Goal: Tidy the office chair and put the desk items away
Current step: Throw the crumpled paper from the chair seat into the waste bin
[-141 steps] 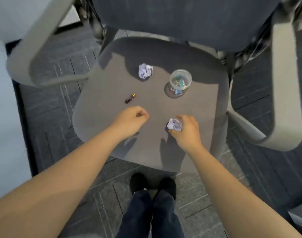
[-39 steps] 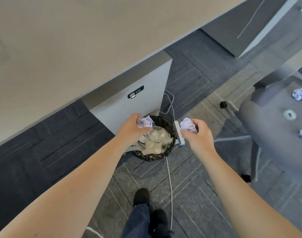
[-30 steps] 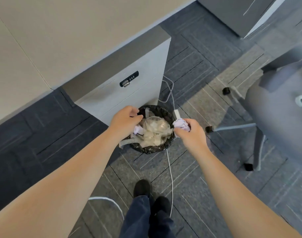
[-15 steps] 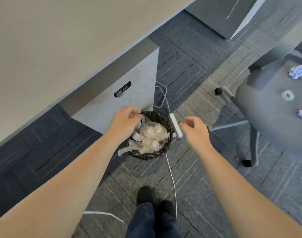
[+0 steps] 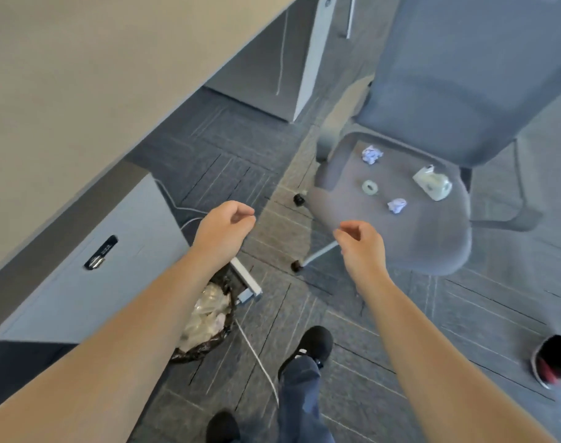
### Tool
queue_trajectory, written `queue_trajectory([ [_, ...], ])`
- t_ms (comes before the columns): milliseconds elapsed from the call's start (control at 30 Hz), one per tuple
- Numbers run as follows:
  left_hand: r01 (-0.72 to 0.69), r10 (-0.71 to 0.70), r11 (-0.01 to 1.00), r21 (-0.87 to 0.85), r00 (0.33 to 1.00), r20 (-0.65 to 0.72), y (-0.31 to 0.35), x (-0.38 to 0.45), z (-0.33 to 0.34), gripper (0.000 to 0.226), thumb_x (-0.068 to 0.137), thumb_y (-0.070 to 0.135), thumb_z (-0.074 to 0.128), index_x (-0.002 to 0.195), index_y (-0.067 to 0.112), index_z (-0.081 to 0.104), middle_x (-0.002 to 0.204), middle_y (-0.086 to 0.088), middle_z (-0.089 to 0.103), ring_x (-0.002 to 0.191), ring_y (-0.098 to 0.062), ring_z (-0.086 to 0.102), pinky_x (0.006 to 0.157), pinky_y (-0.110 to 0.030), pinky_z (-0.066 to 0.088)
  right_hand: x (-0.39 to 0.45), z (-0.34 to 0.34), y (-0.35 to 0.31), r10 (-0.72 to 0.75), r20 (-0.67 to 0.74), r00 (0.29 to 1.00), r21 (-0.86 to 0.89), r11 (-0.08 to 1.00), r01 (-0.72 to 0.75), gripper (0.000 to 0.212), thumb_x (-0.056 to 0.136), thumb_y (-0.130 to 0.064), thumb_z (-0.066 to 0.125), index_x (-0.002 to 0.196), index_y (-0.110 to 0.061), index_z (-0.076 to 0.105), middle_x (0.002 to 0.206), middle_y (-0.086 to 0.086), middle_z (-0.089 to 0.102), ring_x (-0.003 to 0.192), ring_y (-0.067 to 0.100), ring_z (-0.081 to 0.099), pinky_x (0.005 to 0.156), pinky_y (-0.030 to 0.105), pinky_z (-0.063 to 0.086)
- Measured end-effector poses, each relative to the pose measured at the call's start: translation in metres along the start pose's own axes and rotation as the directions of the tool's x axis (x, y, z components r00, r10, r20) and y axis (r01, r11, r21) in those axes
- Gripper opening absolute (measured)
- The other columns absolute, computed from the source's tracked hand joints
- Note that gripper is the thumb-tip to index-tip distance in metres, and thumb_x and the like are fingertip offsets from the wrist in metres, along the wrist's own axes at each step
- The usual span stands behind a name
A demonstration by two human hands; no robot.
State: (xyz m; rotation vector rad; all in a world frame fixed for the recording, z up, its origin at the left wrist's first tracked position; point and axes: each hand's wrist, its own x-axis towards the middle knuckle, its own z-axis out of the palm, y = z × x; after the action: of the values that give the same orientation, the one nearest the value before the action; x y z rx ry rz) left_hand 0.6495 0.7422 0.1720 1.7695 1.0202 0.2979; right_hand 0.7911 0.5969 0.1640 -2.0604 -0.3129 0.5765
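A grey office chair [image 5: 432,244] stands at the right. On its seat lie two crumpled paper balls, one at the back [image 5: 371,154] and one nearer the front [image 5: 397,205], a tape roll [image 5: 369,187] and a clear tipped-over cup [image 5: 434,186]. My left hand [image 5: 223,230] and my right hand [image 5: 362,247] hover empty over the floor, left of the seat, fingers loosely curled. The black-lined waste bin [image 5: 205,324] full of paper sits below my left forearm.
A beige desk top [image 5: 97,75] fills the upper left, with a grey drawer cabinet [image 5: 90,270] under it. A white power strip [image 5: 245,279] and cable [image 5: 260,359] lie beside the bin. Another person's shoe [image 5: 553,359] is at the right edge.
Both paper balls went into the bin and my hands came away empty. The view has swung right toward the chair, and my hands have lifted off the bin.
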Motion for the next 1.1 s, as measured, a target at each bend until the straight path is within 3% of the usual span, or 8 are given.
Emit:
queue_trajectory([
  [167, -0.052, 0.047, 0.998, 0.045, 0.995, 0.090, 0.049, 0.024, 0.054, 0.009, 0.087, 0.025, 0.048, 0.094, 0.026, 0.054, 0.093, 0.010, 0.054, 0.093, -0.012, 0.050, 0.077, -0.028, 0.036, 0.039, -0.061, 0.009, 0.026, -0.069, 0.997, 0.014, 1.000, -0.025, 0.020, 0.084, -0.015, 0.054, 0.103, -0.013, 0.056, 0.085, -0.007, 0.052, 0.079, 0.012, 0.049, 0.069, 0.026, 0.035],
  [567, 0.004, -0.030, 0.981, 0.192, 0.991, 0.131, 0.117, 0.131, 0.229, 0.010, 0.088, 0.026, 0.047, 0.096, 0.024, 0.053, 0.103, 0.004, 0.053, 0.097, -0.013, 0.048, 0.078, -0.029, 0.034, 0.213, -0.180, 0.084, 0.128, -0.035, 0.991, -0.011, 0.992, -0.128, 0.028, 0.084, -0.013, 0.053, 0.112, -0.010, 0.053, 0.096, -0.002, 0.052, 0.066, 0.003, 0.045, 0.053, 0.016, 0.034],
  [633, 0.019, -0.050, 0.978, 0.210, 0.988, 0.144, 0.119, 0.145, 0.251, 0.015, 0.088, 0.025, 0.046, 0.099, 0.021, 0.055, 0.104, 0.004, 0.054, 0.098, -0.013, 0.048, 0.079, -0.029, 0.034, 0.234, -0.185, 0.098, 0.165, -0.024, 0.986, -0.015, 0.986, -0.165, 0.028, 0.083, -0.012, 0.053, 0.111, -0.010, 0.052, 0.102, -0.001, 0.052, 0.065, 0.004, 0.046, 0.049, 0.017, 0.036],
  [733, 0.038, -0.076, 0.970, 0.239, 0.986, 0.150, 0.118, 0.171, 0.274, 0.019, 0.088, 0.024, 0.047, 0.103, 0.018, 0.056, 0.103, 0.003, 0.054, 0.096, -0.013, 0.048, 0.078, -0.028, 0.034, 0.262, -0.184, 0.118, 0.207, -0.009, 0.978, -0.023, 0.978, -0.207, 0.028, 0.082, -0.010, 0.053, 0.110, -0.010, 0.052, 0.102, 0.001, 0.050, 0.056, 0.004, 0.044, 0.033, 0.007, 0.034],
  [900, 0.054, -0.104, 0.962, 0.268, 0.978, 0.178, 0.107, 0.226, 0.305, 0.022, 0.087, 0.022, 0.047, 0.106, 0.016, 0.057, 0.102, 0.003, 0.052, 0.097, -0.012, 0.046, 0.081, -0.026, 0.034, 0.309, -0.163, 0.145, 0.231, 0.005, 0.973, -0.107, 0.968, -0.229, 0.039, 0.081, -0.009, 0.055, 0.119, -0.011, 0.049, 0.121, 0.009, 0.050, 0.071, 0.014, 0.044, 0.044, 0.023, 0.027],
  [967, 0.049, -0.107, 0.960, 0.277, 0.974, 0.198, 0.098, 0.251, 0.318, 0.022, 0.087, 0.021, 0.047, 0.106, 0.015, 0.057, 0.105, 0.002, 0.054, 0.101, -0.014, 0.048, 0.083, -0.026, 0.035, 0.330, -0.152, 0.156, 0.240, -0.003, 0.971, -0.127, 0.963, -0.238, 0.044, 0.081, -0.009, 0.056, 0.123, -0.010, 0.046, 0.129, 0.012, 0.046, 0.078, 0.016, 0.041, 0.050, 0.021, 0.029],
  [1033, 0.042, -0.101, 0.963, 0.267, 0.972, 0.211, 0.088, 0.278, 0.334, 0.022, 0.087, 0.019, 0.048, 0.105, 0.014, 0.058, 0.105, 0.000, 0.056, 0.099, -0.014, 0.049, 0.079, -0.022, 0.033, 0.353, -0.139, 0.167, 0.239, -0.016, 0.971, -0.121, 0.963, -0.239, 0.045, 0.080, -0.009, 0.057, 0.123, -0.011, 0.046, 0.126, 0.011, 0.045, 0.079, 0.017, 0.041, 0.048, 0.012, 0.033],
  [1100, 0.040, -0.095, 0.967, 0.252, 0.973, 0.211, 0.075, 0.304, 0.350, 0.021, 0.086, 0.018, 0.049, 0.103, 0.014, 0.060, 0.098, 0.003, 0.054, 0.092, -0.011, 0.048, 0.067, -0.015, 0.030, 0.374, -0.124, 0.179, 0.216, -0.034, 0.976, -0.096, 0.971, -0.219, 0.037, 0.079, -0.009, 0.058, 0.115, -0.010, 0.051, 0.109, -0.001, 0.050, 0.089, 0.021, 0.045, 0.053, 0.013, 0.035],
])
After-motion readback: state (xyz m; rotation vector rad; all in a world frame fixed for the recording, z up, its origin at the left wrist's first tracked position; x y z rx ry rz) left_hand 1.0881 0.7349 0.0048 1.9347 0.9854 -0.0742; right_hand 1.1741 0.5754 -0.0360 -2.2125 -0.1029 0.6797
